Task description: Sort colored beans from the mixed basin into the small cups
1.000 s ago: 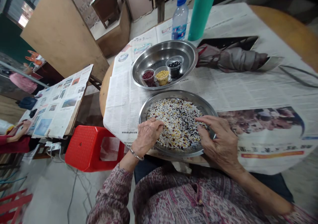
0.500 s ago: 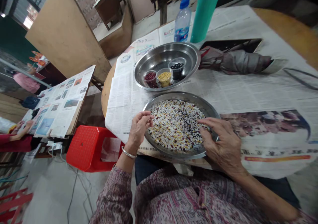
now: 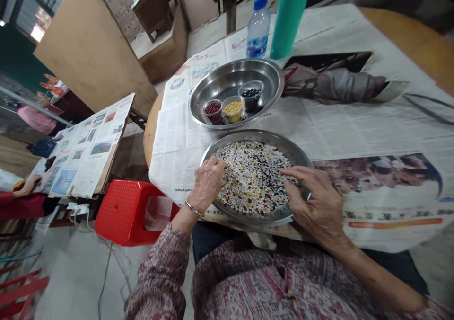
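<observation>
A round steel tray (image 3: 258, 136) holds a layer of white grains (image 3: 244, 173) mixed with yellow, dark red and black beans. My left hand (image 3: 210, 180) is over the tray's left rim, back up. Its fingers are bunched at the grains, and whatever they pinch is hidden. On the right side, my right hand (image 3: 315, 201) reaches over the rim with index finger and thumb apart, near the black beans (image 3: 271, 178). Behind the tray, a steel basin (image 3: 227, 85) contains clear cups of red beans (image 3: 213, 111), yellow beans (image 3: 233, 111) and black beans (image 3: 251, 95).
Newspaper (image 3: 354, 130) covers the round table. A water bottle (image 3: 258, 26), a green bottle (image 3: 291, 17) and a folded grey umbrella (image 3: 340, 85) are beyond the basin. A red stool (image 3: 122, 211) stands to the left. Another person's hand (image 3: 32, 182) rests at the far-left table.
My left hand has moved right and turned back up, its fingers now at the grains instead of raised by the rim. My right hand has barely moved.
</observation>
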Demonstrator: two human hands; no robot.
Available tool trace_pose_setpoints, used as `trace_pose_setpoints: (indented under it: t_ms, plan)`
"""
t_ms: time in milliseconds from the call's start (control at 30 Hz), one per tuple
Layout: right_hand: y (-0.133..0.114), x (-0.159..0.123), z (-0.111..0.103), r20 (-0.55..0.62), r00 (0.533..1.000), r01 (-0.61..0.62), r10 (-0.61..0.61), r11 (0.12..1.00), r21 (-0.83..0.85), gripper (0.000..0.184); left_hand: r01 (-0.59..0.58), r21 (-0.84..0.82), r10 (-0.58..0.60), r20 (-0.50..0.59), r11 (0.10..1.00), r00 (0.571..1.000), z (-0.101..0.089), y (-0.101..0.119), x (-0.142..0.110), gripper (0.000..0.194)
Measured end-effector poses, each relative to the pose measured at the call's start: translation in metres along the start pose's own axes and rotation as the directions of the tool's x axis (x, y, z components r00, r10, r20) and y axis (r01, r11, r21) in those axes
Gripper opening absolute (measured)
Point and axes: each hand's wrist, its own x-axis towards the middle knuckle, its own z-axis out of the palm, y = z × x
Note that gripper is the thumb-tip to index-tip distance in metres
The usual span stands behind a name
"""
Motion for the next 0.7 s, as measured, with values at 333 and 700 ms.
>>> trace_pose_setpoints:
  t_ms: [333,700]
  plan:
    - [0.003,-0.001,0.0,-0.002,0.999,0.045,-0.045,0.999,0.002,0.025,-0.008,-0.033,0.01,0.057,0.999,0.998,-0.005,-0.002,0.006,0.018]
    - [0.002,0.0,0.0,-0.007,0.999,0.054,-0.054,0.998,0.023,0.024,0.259,-0.963,-0.362,0.269,-0.076,0.893,-0.014,-0.001,-0.006,0.014]
